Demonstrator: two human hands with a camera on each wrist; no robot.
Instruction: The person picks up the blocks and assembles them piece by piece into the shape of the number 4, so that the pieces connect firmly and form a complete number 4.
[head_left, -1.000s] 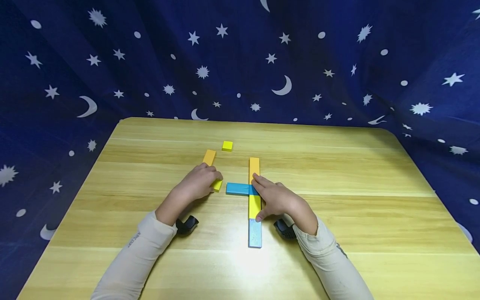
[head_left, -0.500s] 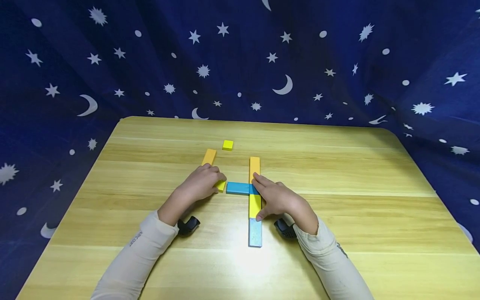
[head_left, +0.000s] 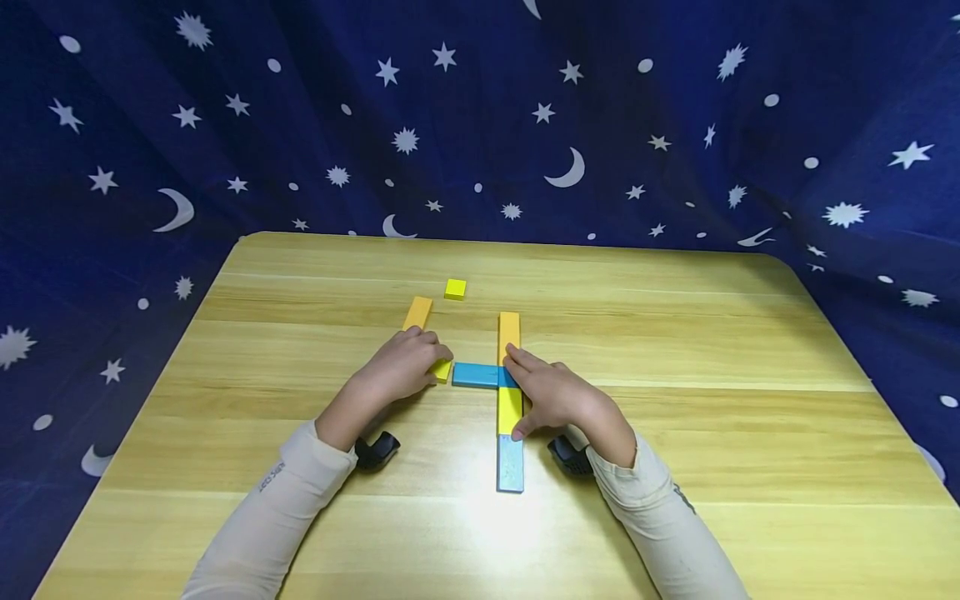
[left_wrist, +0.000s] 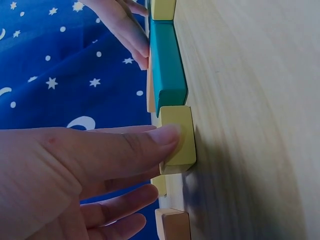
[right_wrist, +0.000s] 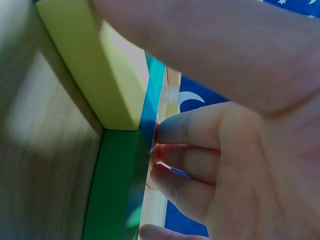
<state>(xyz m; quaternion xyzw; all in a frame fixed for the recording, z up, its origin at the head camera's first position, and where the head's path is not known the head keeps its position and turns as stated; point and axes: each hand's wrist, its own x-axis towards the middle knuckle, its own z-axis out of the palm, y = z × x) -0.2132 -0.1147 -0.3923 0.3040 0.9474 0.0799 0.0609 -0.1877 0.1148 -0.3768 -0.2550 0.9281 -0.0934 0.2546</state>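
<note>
My left hand [head_left: 405, 367] pinches a yellow block [left_wrist: 181, 142] between thumb and fingers, right at the left end of a blue block [head_left: 475, 375]. That blue block joins a cross-shaped row lying flat: an orange block [head_left: 509, 327] at the far end, a yellow block [head_left: 508, 408] nearer, then a light blue block [head_left: 510, 467]. My right hand [head_left: 562, 400] rests over the crossing, its straight fingertips on the orange and blue pieces and its thumb by the near yellow block. Beneath it a green block [right_wrist: 112, 185] shows only in the right wrist view.
A loose orange block [head_left: 417, 312] lies just beyond my left hand, partly covered by it. Farther back sits a small yellow block [head_left: 455, 289]. Black wrist devices [head_left: 377, 452] show under both wrists. A dark blue starry curtain [head_left: 480, 125] borders the wooden table [head_left: 675, 333].
My left hand has slid slightly right with its yellow block, bringing it up to the blue block's end. My right hand stays put, and so do the other blocks.
</note>
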